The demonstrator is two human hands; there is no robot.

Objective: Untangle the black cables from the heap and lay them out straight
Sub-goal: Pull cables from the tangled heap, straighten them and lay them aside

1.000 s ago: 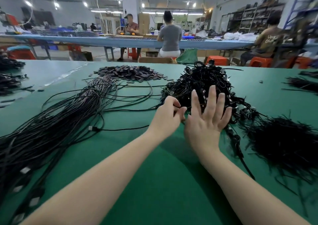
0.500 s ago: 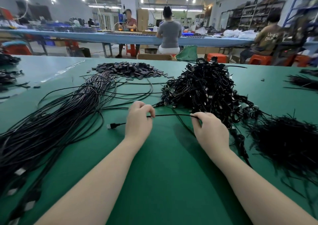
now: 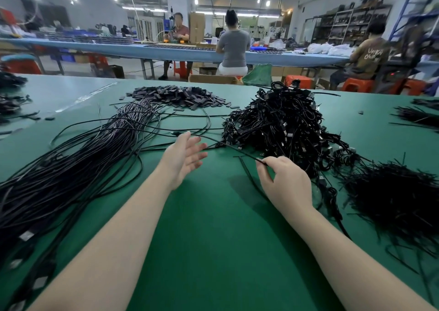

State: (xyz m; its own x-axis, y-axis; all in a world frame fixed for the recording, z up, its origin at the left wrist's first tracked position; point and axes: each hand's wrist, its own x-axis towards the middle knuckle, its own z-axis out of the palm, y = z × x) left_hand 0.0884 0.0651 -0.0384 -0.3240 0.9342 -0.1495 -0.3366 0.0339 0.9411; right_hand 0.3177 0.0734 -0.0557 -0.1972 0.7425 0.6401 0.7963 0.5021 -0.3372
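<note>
Just right of the frame's centre, the right hand (image 3: 283,182) pinches one black cable (image 3: 237,149) between thumb and fingertips. This cable runs up and left from the pinch, past the foot of the tangled heap (image 3: 282,125) in the upper middle, towards the left hand (image 3: 184,157). The left hand's grip is spread, palm turned inward with the fingers straight, and it holds nothing. The cable passes by its fingertips, though whether it touches them is unclear.

The step in hand looks like freeing this one cable and carrying it over to the laid-out bundle (image 3: 71,173) on the left of the green desk (image 3: 213,239).

To do it well:

- Keep the right pinch firm but light, so the cable slides rather than kinks.
- Close the left hand on the cable nearer its far end, and draw it leftward low over the desk.
- Pull along the cable's own line, away from the heap, since a sideways tug would probably drag neighbouring loops out with it.
- If it snags, ease back and lift the loop off.
- Lay it parallel to the bundle, ends aligned.
</note>
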